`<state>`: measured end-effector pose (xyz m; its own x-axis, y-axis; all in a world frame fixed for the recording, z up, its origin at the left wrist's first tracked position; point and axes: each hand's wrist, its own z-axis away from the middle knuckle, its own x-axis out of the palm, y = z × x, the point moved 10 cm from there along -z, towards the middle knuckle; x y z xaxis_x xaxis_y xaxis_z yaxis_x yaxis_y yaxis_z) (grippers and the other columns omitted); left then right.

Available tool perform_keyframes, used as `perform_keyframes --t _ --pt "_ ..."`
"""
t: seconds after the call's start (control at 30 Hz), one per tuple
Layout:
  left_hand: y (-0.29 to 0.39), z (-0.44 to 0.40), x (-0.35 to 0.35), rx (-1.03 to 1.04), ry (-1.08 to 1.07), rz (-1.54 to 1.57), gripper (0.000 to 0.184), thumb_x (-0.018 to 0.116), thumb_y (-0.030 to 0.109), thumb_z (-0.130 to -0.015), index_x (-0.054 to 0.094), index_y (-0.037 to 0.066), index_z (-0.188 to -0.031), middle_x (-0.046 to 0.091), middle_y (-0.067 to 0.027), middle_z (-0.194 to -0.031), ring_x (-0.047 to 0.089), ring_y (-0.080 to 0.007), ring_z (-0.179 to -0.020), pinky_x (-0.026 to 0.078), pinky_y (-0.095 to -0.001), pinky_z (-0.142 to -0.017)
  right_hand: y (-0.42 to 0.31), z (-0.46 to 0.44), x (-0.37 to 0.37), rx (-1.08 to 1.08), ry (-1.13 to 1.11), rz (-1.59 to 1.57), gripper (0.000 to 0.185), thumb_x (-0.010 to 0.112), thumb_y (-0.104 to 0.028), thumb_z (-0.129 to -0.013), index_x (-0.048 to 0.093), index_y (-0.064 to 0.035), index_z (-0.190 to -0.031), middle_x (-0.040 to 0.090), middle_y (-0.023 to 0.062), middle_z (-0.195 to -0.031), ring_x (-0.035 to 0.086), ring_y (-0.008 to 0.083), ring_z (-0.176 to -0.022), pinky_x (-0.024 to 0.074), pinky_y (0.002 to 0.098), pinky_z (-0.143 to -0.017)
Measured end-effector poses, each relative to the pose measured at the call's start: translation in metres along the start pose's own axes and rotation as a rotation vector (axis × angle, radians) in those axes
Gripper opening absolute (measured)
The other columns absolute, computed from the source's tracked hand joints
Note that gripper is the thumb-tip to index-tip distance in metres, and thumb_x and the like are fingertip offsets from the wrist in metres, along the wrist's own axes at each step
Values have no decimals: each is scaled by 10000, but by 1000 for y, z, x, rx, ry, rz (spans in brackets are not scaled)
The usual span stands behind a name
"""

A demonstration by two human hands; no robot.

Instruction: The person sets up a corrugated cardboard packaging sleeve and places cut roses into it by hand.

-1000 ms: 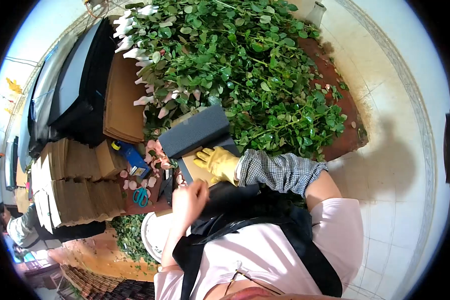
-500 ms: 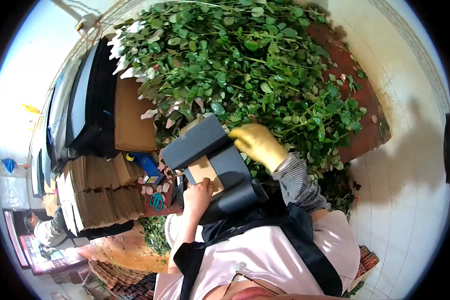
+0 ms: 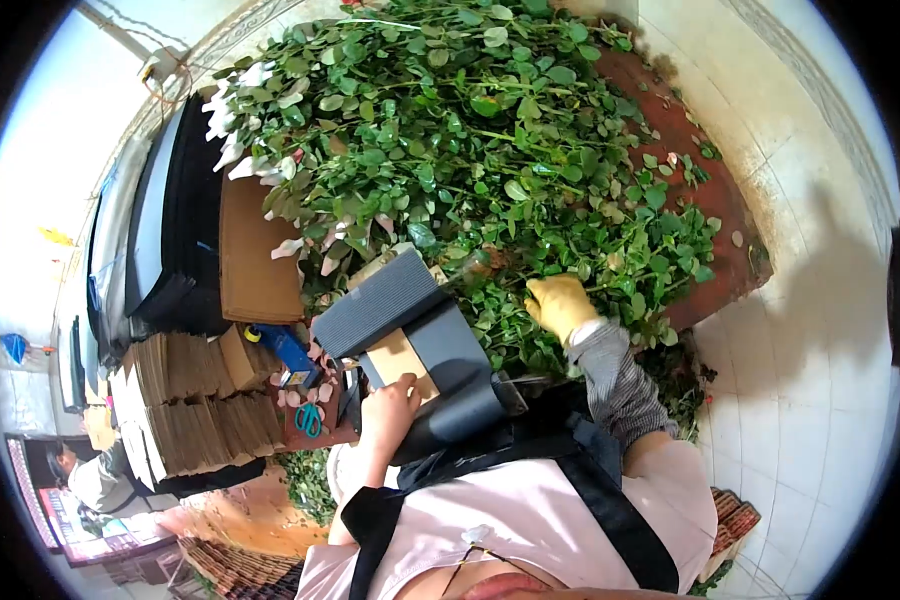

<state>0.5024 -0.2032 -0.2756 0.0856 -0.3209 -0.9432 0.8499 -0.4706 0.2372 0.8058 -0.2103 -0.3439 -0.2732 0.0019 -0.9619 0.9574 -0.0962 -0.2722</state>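
My bare left hand (image 3: 388,415) is closed at the lower end of a brown cardboard piece (image 3: 398,358), its fingertips pressed on it. The cardboard lies on a dark sheet (image 3: 450,338), between a ribbed grey roll (image 3: 380,303) and a smooth black rolled part (image 3: 450,415) near my body. My right hand (image 3: 560,305), in a yellow glove, is beside the leafy stems (image 3: 510,190), right of the dark sheet. Its fingers are curled in; what they hold is too blurred to tell. Pale wrapped flower heads (image 3: 232,150) show at the left end of the stems.
Teal scissors (image 3: 308,420), a blue box (image 3: 288,352) and pink petals lie left of the sheet. Stacked brown cardboard (image 3: 205,405) and a large cardboard sheet (image 3: 260,245) stand farther left. A person (image 3: 100,480) is at the far lower left.
My gloved right hand has left the cardboard and moved right to the stems, its fingers now curled. My left hand has come down onto the cardboard's lower end. The view has shifted.
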Motion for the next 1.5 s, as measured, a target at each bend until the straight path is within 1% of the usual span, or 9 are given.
perform_keyframes --t 0.2,0.47,0.67,0.9,1.0,1.07,1.17,1.27,1.5 --pt "-10 -1 7 -62 51 75 224 630 279 -913 679 126 -1070 711 -151 -771 704 -351 -718 561 -454 -658 -94 -93 -166 -302 532 -183 470 715 -178 -876 556 -43 -1298 684 149 -1074 639 309 -973 515 430 -879" --pt "-19 1 4 -94 81 126 258 626 272 -907 698 97 -1083 737 -144 -855 716 -341 -774 574 -437 -715 -70 -256 -84 -9 338 87 130 680 -160 -861 695 -51 -930 699 121 -947 673 312 -923 544 435 -827" --pt "-12 3 0 -25 140 97 245 571 309 -947 669 92 -1008 694 -176 -703 708 -354 -703 536 -483 -754 -29 -122 -233 -91 1099 64 117 640 -123 -877 687 -33 -936 721 153 -957 691 337 -875 545 444 -780" --pt "-18 -3 11 -24 114 90 256 583 335 -931 655 113 -1036 705 -158 -728 711 -357 -711 510 -510 -789 59 -77 -238 137 1011 -232 230 636 -192 -956 698 -74 -1143 688 155 -1178 674 324 -1009 544 423 -860" --pt "-11 -2 5 -21 103 49 261 582 326 -941 663 103 -1049 716 -160 -757 714 -346 -716 524 -486 -740 58 -129 -124 34 163 -337 412 663 -254 -937 610 -100 -1316 645 142 -1302 642 309 -1143 504 416 -993" --pt "-13 -2 3 1 121 117 271 585 323 -942 673 94 -1061 728 -156 -797 716 -347 -743 525 -479 -762 44 -130 -115 -8 277 -420 461 633 -248 -957 549 -99 -1386 648 126 -1309 636 297 -1170 501 404 -1012" --pt "-17 1 5 -40 115 138 276 588 307 -943 680 87 -1082 737 -147 -838 718 -344 -796 529 -441 -804 -13 -94 -163 -116 686 -322 394 664 -218 -932 597 -83 -1296 715 147 -1108 697 298 -979 559 412 -887" --pt "-17 2 1 -62 143 148 262 594 312 -935 704 92 -1026 733 -159 -842 716 -353 -798 557 -448 -757 -65 -108 -99 -135 135 -146 349 668 -160 -907 620 -95 -1247 703 117 -1093 674 255 -1003 549 410 -925" --pt "-15 0 -2 -59 127 138 261 589 305 -935 701 90 -1032 717 -194 -806 712 -370 -792 561 -465 -732 -63 -154 -45 -117 96 270 178 654 -106 -842 708 -128 -1010 697 48 -1150 620 223 -1134 424 396 -1055"
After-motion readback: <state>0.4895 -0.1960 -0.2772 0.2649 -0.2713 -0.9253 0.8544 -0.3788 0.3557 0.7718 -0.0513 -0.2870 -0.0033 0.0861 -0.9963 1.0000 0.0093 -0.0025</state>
